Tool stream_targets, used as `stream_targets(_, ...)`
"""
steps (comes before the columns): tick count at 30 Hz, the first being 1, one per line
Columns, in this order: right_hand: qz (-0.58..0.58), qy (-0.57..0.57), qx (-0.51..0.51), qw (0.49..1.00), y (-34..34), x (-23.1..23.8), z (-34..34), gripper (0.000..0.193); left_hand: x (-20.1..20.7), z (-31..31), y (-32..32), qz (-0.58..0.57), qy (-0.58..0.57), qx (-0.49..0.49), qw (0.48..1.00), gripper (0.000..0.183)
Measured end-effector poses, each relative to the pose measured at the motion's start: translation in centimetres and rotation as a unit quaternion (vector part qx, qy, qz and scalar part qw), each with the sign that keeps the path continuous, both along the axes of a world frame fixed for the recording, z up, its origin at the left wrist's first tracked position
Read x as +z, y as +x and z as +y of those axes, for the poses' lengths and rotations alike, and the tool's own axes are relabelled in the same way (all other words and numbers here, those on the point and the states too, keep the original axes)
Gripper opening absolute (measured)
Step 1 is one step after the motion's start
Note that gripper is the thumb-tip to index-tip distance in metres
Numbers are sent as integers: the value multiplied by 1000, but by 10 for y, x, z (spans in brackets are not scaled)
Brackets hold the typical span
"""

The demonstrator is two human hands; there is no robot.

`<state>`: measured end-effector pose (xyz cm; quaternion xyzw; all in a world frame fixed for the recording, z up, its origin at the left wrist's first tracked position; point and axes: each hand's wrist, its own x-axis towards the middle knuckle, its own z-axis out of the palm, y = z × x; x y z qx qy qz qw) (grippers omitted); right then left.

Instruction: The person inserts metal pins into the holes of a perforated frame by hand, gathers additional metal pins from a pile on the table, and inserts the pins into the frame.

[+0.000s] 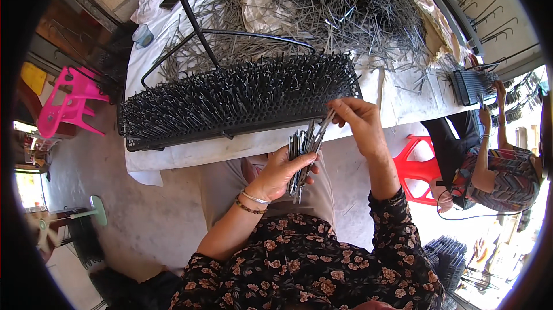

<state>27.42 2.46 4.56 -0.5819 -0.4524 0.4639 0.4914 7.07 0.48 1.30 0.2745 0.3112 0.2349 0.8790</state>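
Note:
My left hand point(277, 173) is closed round an upright bundle of thin dark metal strips point(299, 157), held over my lap. Above it, my right hand point(362, 124) pinches the upper end of a single thin strip point(325, 124) between thumb and fingertips. That strip leans away from the bundle; whether its lower end still touches the others I cannot tell. Just beyond both hands lies a long black perforated rack point(288, 111), its holes densely filled with similar upright strips. Bare holes show along its near right part.
A large heap of loose strips point(345, 8) covers the far side of the white-covered table point(397, 94). A black bent rod frame point(193, 19) rises behind the rack. Another person point(498, 177) works at a smaller rack point(469, 86) on the right, near a red stool point(412, 166). A pink chair point(72, 103) stands left.

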Motion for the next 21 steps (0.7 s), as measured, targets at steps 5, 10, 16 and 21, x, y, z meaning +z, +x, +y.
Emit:
stream_targets(5,-21,96,-85,991,12,21,0,21,-6,0,-3,-5,-9,2,1000,27)
stream_targets(10,-56,-2,111,992,-17,16,-17,19,-8,2,3,-39,-37,36,998,29)
stream_targets(16,-73,-25,114,991,-25,3,-18,19,-9,-3,4,-11,-15,31,999,26)
stream_targets(21,-73,-54,81,993,-20,7,-22,18,-15,-2,3,-7,-36,38,999,22)
